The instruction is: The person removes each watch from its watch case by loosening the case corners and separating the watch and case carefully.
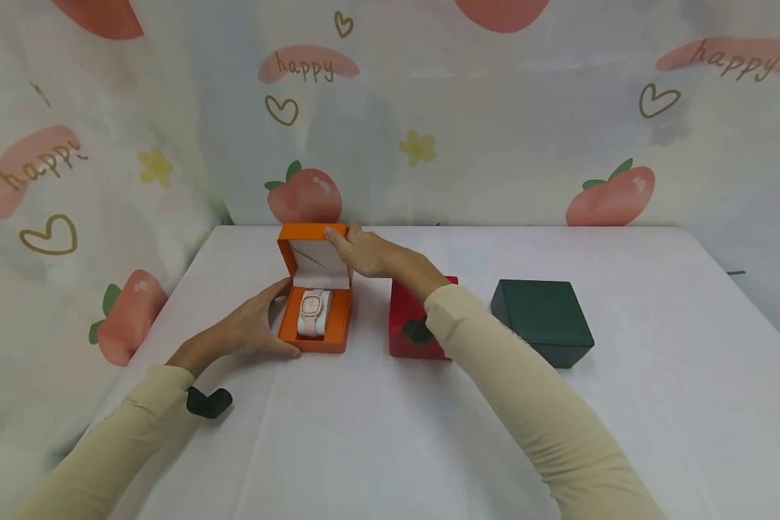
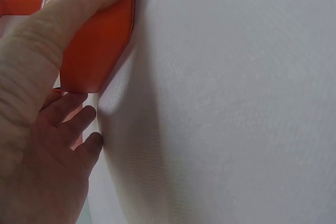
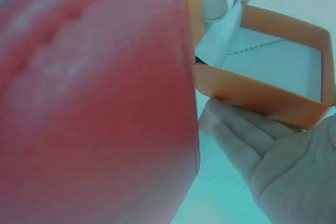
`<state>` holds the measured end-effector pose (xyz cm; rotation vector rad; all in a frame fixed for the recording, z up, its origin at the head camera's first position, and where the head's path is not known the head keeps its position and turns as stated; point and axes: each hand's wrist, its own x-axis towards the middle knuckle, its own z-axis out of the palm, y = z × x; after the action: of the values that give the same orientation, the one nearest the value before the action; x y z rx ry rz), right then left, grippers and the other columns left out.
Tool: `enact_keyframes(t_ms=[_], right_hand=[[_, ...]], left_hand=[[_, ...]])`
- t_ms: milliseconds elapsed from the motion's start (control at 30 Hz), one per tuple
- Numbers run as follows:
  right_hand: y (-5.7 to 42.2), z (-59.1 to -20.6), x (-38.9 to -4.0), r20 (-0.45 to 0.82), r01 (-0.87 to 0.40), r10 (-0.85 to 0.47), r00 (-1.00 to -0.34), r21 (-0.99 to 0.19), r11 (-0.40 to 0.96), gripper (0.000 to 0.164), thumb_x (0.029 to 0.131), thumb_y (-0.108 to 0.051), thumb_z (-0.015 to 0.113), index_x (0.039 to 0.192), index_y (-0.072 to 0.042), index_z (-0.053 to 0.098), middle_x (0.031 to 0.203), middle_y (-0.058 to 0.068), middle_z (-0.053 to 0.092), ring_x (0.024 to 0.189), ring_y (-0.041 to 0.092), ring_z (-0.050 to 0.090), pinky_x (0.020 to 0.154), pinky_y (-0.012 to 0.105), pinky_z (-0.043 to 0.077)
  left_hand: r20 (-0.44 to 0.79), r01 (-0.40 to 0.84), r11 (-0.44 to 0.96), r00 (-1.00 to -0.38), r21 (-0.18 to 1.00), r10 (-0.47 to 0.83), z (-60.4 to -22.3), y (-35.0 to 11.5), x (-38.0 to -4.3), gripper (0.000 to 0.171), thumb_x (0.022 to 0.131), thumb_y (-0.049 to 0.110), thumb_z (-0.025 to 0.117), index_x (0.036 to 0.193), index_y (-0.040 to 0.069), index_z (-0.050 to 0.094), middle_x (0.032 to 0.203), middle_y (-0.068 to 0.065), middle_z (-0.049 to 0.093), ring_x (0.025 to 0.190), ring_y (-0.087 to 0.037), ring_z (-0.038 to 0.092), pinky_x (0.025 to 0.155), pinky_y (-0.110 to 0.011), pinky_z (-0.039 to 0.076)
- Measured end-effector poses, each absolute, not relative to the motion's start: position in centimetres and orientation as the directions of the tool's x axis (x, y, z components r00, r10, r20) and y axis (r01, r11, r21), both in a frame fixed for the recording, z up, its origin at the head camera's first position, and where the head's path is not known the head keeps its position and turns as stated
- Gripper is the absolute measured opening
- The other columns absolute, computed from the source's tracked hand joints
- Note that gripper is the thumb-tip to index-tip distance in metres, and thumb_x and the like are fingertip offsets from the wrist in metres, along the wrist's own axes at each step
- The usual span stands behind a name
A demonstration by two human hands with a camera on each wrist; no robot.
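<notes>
An orange watch box (image 1: 347,321) stands on the table with its lid raised, showing a white lining. Inside, a watch (image 1: 311,305) with a pale pink strap is wrapped on a white cushion. My left hand (image 1: 253,321) holds the box base from the left, the thumb along its front and the fingers on its far left side. At the top right of the lid (image 1: 308,231), my right hand (image 1: 373,253) holds the edge, the thumb at the top. In the right wrist view, its fingers (image 3: 239,129) lie along the lid's side.
A closed red box (image 1: 399,318) stands right of the orange one, partly hidden by my right forearm. Farther right sits a closed dark green box (image 1: 546,310). A white cloth covers the table (image 1: 338,433), and a patterned curtain (image 1: 494,130) hangs behind it.
</notes>
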<state>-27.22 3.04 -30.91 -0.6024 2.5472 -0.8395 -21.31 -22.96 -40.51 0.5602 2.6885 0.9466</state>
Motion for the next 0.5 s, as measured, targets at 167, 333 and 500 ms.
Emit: enact_keyframes(t_ms=[167,333,500], right_hand=[[3.04,-30.72,-26.84,-0.207,-0.290,-0.484,-0.850,-0.583,0.759,0.086,0.105,-0.065,0.022,0.158,0.003,0.017,0.153,0.016,0.043,0.135,0.031,0.046,0.113,0.047,0.035],[3.16,-30.81,-26.55,-0.183,-0.306,-0.445,-0.877,-0.501,0.810,0.086,0.103,-0.068,0.019,0.159,-0.002,0.023,0.155,0.012,0.043,0.136,0.031,0.046,0.111,0.048,0.036],[3.30,-30.85,-26.28,-0.091,-0.376,-0.451,-0.888,-0.422,0.825,0.081,0.105,-0.063,0.023,0.154,0.000,0.032,0.156,0.014,0.038,0.137,0.031,0.043,0.110,0.048,0.038]], left_hand=[[-0.104,0.266,0.714,-0.897,0.647,0.429,-40.53,-23.22,-21.31,0.129,0.069,0.038,0.096,0.160,0.000,0.013,0.162,-0.022,0.026,0.147,-0.042,0.025,0.115,-0.062,0.022],[-0.146,0.239,0.692,-0.882,0.681,0.449,-40.34,-23.05,-21.20,0.129,0.072,0.037,0.094,0.161,0.001,0.007,0.165,-0.021,0.018,0.149,-0.042,0.021,0.116,-0.061,0.019],[-0.168,0.216,0.691,-0.881,0.690,0.443,-40.24,-22.78,-20.96,0.128,0.074,0.035,0.093,0.161,0.002,0.005,0.165,-0.022,0.017,0.149,-0.043,0.019,0.116,-0.063,0.017]])
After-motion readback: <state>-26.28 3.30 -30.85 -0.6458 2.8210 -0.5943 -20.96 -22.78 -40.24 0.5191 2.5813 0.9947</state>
